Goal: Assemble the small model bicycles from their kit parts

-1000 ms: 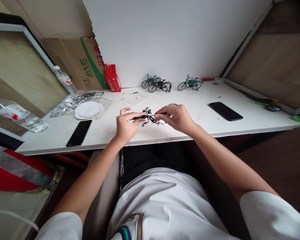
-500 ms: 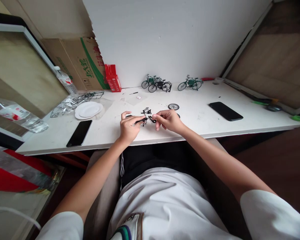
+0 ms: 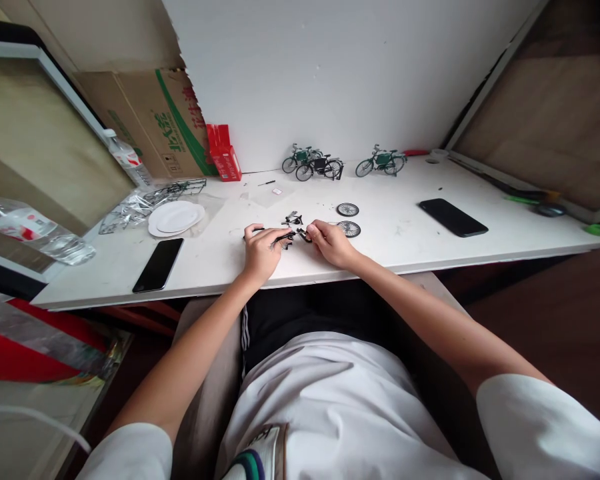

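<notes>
Over the front of the white table, my left hand point(image 3: 261, 252) is closed on a thin black model bicycle frame point(image 3: 286, 237), partly hidden by the fingers. Facing it, my right hand point(image 3: 333, 243) pinches a small black bicycle part point(image 3: 303, 233) close against the frame; whether the two touch I cannot tell. Just behind them lies another small black part point(image 3: 293, 219). Two spoked model wheels lie flat beside my right hand, the farther wheel point(image 3: 347, 209) whole in view and the nearer wheel point(image 3: 350, 229) partly covered by the hand.
Assembled model bicycles stand at the back, a black bicycle point(image 3: 320, 168) and a green bicycle point(image 3: 381, 162) among them. One phone point(image 3: 159, 265) lies left, another phone point(image 3: 453, 217) right. White plates point(image 3: 176, 218), plastic bottles point(image 3: 35, 230) and a red box point(image 3: 224, 153) are at the left.
My right hand has moved slightly left and its fingers have curled in more, bringing its part closer to the frame. More of the nearer wheel shows now. My left hand stays nearly in place.
</notes>
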### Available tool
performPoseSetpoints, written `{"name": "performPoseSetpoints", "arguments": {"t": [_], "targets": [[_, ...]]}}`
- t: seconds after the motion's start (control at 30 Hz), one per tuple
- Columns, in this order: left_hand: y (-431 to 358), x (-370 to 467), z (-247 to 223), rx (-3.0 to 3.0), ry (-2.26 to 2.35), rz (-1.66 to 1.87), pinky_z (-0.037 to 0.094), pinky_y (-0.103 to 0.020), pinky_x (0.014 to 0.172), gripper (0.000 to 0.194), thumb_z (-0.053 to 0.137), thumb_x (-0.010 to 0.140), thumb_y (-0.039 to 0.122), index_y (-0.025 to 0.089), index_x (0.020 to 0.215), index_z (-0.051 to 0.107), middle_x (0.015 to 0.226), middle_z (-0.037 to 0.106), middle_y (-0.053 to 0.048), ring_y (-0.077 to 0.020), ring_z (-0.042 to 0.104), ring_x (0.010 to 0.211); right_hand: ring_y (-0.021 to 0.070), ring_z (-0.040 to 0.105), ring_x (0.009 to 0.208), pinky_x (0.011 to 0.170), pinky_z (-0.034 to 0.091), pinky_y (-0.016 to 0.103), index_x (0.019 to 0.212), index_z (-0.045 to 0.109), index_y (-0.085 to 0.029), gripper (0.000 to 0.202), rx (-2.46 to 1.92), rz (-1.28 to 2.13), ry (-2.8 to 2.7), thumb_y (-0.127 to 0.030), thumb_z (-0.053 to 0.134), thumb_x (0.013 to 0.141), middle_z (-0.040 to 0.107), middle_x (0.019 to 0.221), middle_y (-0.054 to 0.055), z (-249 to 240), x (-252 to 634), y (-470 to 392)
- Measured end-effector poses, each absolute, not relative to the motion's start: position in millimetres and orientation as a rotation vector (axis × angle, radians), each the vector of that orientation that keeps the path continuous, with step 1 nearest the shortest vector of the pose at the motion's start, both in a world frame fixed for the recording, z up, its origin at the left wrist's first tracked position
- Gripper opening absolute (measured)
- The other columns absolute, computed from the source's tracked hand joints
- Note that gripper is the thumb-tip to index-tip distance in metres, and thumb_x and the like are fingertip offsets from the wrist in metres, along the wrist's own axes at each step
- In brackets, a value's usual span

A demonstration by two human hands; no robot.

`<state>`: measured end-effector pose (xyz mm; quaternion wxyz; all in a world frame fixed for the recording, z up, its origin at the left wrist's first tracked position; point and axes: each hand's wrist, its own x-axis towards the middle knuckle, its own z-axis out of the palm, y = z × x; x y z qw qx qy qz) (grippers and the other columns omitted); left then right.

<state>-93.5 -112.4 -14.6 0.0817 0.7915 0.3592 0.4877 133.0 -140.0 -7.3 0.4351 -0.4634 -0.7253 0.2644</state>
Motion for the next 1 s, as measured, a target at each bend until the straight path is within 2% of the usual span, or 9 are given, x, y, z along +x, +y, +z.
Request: {"name": "performPoseSetpoints", "arguments": {"t": [0.1,0.17,0.3,0.43,0.53,0.77,1.0], "targets": [[-112.6,-92.9,-14.4,2.363,1.106,1.430,0.038,-0.051,0.117,0.019,0.073,0.097,0.018,0.028,0.109,0.084,0.113,0.086,-0.007,-0.0257,0.080,0.105,0.0184,0.058,0.075,0.074,0.047,0.032,0.101,0.055,-0.023,0.048,-1.092,0.488,-1.860,-0.069,0.041,0.110,0.066,0.088,0.004,-13.5,132.3,-135.6],[-112.0,-93.1,-15.0,2.347,1.102,1.438,0.037,-0.051,0.118,0.016,0.075,0.098,0.021,0.027,0.110,0.083,0.114,0.086,-0.007,-0.0258,0.080,0.106,0.0186,0.058,0.079,0.077,0.048,0.033,0.106,0.053,-0.023,0.045,-1.064,0.463,-1.871,-0.066,0.041,0.111,0.066,0.095,0.005,-16.3,132.5,-133.4],[-110.3,-93.8,-16.0,2.337,1.118,1.441,0.037,-0.051,0.118,0.014,0.077,0.098,0.022,0.027,0.109,0.083,0.114,0.086,-0.007,-0.0256,0.080,0.105,0.0191,0.060,0.078,0.074,0.049,0.032,0.103,0.060,-0.022,0.043,-1.080,0.509,-1.843,-0.064,0.051,0.108,0.068,0.090,0.005,-14.5,133.9,-133.1],[-110.2,-94.4,-15.8,2.315,1.161,1.468,0.040,-0.050,0.116,0.022,0.076,0.095,0.011,0.028,0.106,0.084,0.108,0.087,-0.004,-0.0242,0.080,0.101,0.0202,0.067,0.074,0.069,0.053,0.032,0.099,0.073,-0.020,0.044,-1.070,0.682,-1.756,-0.063,0.066,0.102,0.078,0.089,0.008,-8.2,136.3,-136.6],[-110.0,-95.0,-16.2,2.286,1.138,1.525,0.042,-0.050,0.114,0.025,0.075,0.092,0.006,0.027,0.102,0.085,0.099,0.087,-0.003,-0.0237,0.081,0.094,0.0188,0.068,0.065,0.066,0.054,0.033,0.097,0.078,-0.019,0.045,-1.051,0.790,-1.750,-0.063,0.069,0.100,0.082,0.089,0.008,-5.2,137.4,-139.5],[-107.3,-94.9,-19.7,2.271,1.120,1.538,0.043,-0.053,0.117,0.029,0.072,0.090,0.003,0.028,0.098,0.085,0.091,0.087,-0.001,-0.0237,0.081,0.085,0.0162,0.066,0.057,0.060,0.052,0.030,0.083,0.078,-0.017,0.054,-1.049,0.897,-1.748,-0.068,0.068,0.099,0.079,0.074,0.007,0.2,135.2,-145.6],[-107.4,-94.3,-21.8,2.262,1.087,1.553,0.043,-0.055,0.117,0.029,0.072,0.088,0.002,0.027,0.097,0.086,0.089,0.086,-0.001,-0.0238,0.079,0.082,0.0135,0.060,0.047,0.049,0.045,0.026,0.095,0.078,-0.017,0.056,-1.095,0.978,-1.709,-0.072,0.066,0.099,0.072,0.062,0.003,-1.3,135.8,-146.1]]}}
